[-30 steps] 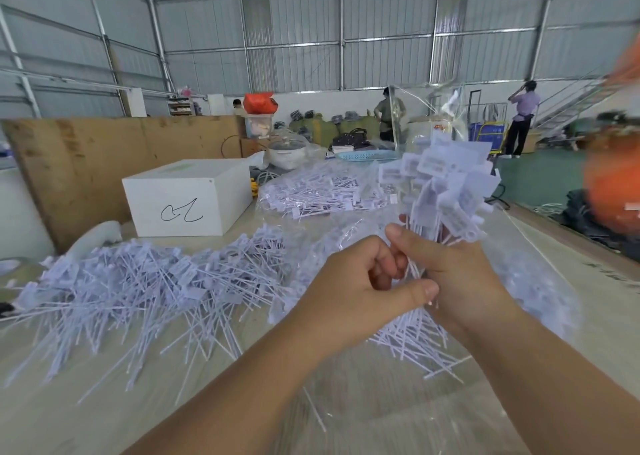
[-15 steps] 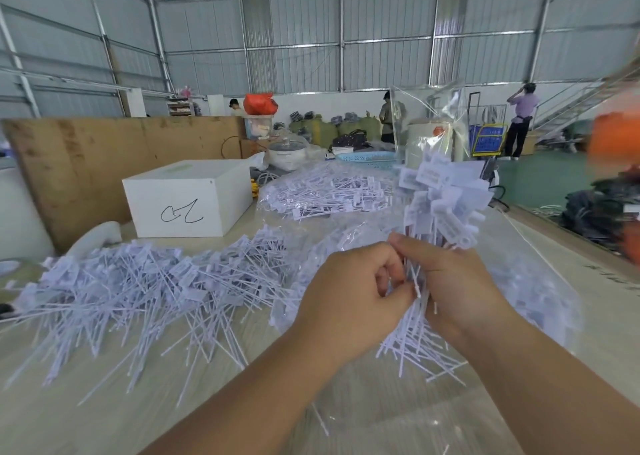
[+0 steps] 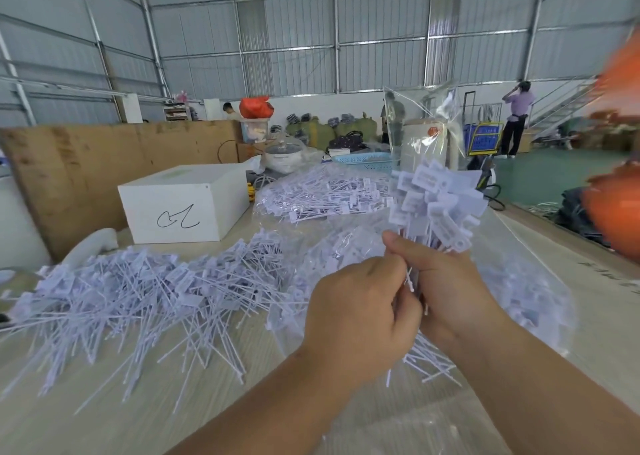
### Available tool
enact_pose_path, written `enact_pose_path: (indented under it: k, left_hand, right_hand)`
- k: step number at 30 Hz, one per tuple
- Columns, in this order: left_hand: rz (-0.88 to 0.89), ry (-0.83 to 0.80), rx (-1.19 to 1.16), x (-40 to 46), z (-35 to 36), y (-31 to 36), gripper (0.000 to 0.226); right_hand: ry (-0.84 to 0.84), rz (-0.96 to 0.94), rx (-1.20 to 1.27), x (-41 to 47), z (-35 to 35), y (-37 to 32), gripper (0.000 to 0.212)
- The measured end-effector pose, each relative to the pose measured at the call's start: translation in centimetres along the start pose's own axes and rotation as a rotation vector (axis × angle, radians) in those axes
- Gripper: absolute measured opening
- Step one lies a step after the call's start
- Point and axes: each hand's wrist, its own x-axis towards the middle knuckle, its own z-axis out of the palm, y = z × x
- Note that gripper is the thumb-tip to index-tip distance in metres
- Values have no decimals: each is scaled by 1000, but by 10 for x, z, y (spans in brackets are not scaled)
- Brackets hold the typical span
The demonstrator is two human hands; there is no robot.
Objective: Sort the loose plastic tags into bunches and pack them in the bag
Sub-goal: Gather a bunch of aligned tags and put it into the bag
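Head view: a pale wooden table (image 3: pixel 104 416) carries a spiky heap of loose tags (image 3: pixel 138 295), a crinkly clear bag (image 3: pixel 519 281) and a white box (image 3: pixel 183 201). Both hands, left (image 3: pixel 356 319) and right (image 3: pixel 450 288), grip an upright bunch (image 3: pixel 436 205) of thin-stemmed flat tags above the bag.

Bright, even daylight; shadows faint. Wide-angle distortion bows the wall panels (image 3: pixel 311 38) at the edges. Orange object (image 3: pixel 616 194) at right is heavily blurred.
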Motion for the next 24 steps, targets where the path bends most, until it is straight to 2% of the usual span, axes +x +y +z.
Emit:
enact_pose_path:
  k: [5, 13, 18, 24]
  left_hand:
    - [66, 26, 4, 1, -1, -4, 16]
    - [142, 20, -68, -1, -3, -6, 19]
    - [206, -81, -114, -2, -7, -5, 19]
    - [88, -225, -163, 0, -12, -15, 16]
  right_hand:
    - [-3, 39, 18, -3, 3, -5, 20]
    - [98, 29, 50, 0, -1, -8, 22]
    - [164, 37, 58, 11, -10, -14, 19]
    - [225, 28, 87, 22, -22, -13, 18]
